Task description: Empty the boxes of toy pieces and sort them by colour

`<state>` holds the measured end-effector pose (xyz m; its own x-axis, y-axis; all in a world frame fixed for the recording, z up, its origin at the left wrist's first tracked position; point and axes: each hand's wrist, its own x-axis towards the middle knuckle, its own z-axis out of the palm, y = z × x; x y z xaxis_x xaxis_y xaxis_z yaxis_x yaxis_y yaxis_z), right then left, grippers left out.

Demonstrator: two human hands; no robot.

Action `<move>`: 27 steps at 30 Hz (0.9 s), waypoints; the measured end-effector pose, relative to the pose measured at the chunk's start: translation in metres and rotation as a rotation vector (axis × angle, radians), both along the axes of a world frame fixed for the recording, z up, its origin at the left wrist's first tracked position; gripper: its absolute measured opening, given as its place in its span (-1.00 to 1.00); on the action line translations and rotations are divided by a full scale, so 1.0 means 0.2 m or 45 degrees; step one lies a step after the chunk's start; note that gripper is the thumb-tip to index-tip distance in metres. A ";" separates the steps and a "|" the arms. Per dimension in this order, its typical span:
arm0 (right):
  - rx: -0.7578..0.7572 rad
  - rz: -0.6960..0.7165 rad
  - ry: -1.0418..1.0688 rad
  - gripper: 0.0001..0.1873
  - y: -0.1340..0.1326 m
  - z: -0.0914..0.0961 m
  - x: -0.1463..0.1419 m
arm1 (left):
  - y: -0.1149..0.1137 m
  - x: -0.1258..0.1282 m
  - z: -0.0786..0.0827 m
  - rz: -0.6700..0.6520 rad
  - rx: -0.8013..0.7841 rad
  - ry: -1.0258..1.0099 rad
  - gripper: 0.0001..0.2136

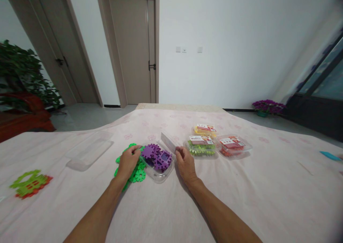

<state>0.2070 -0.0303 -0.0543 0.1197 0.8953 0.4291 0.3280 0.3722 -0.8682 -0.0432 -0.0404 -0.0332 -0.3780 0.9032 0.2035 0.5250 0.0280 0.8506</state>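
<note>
A clear plastic clamshell box [159, 178] holds purple interlocking plastic pieces [158, 156]. Its raised lid [168, 141] stands up at the far right side of the box. My left hand [129, 161] has its fingers closed at the box's left rim, over a pile of green flower-shaped pieces [139, 175] that it partly hides. On the other side, my right hand [185, 163] pinches the near edge of the lid. The fingertips of both hands are small and partly hidden.
Closed boxes of yellow [205, 130], green [201, 146] and red pieces [232, 146] sit to the right. Leftward lie an open clear box [89, 150] and a green-and-red assembled shape [31, 184]. A blue item [331, 156] rests far right on the pink-patterned cloth [257, 200].
</note>
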 end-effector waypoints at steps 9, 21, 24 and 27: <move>0.007 -0.025 0.075 -0.73 0.02 -0.02 0.01 | 0.01 -0.06 -0.03 0.152 0.219 -0.369 -0.62; 0.004 0.027 0.064 -0.75 0.03 -0.05 0.00 | 0.09 -0.20 -0.05 0.434 0.435 -0.490 -0.78; 0.015 0.044 -0.005 -0.77 0.03 -0.05 0.00 | 0.10 -0.22 -0.05 0.485 0.479 -0.517 -0.77; 0.011 0.051 -0.109 -0.78 0.02 -0.03 0.01 | 0.10 -0.24 -0.04 0.501 0.648 -0.640 -0.75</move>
<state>0.2081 -0.0269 -0.0611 0.0467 0.8947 0.4441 0.3855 0.3940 -0.8343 -0.0905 -0.0205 -0.0408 -0.8034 0.5281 0.2749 0.1098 -0.3223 0.9402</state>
